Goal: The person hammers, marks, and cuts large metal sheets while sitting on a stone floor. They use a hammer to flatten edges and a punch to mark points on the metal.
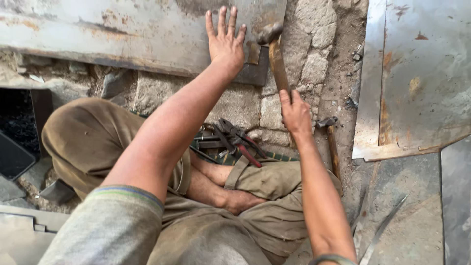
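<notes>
My left hand [224, 40] lies flat with spread fingers on a rusty metal sheet [127, 34] that stretches across the top of the view. My right hand [295, 113] grips the wooden handle of a hammer [274, 54]. The hammer's steel head rests on the sheet's right corner, just right of my left fingers. I sit cross-legged on the stone floor in brown trousers.
Red-handled pliers and snips [238, 140] lie by my feet. A second hammer [331, 142] lies on the ground to the right. Another large rusty sheet [422, 78] fills the upper right. Thin metal strips [380, 230] lie at lower right. A dark flat object [12, 157] sits at left.
</notes>
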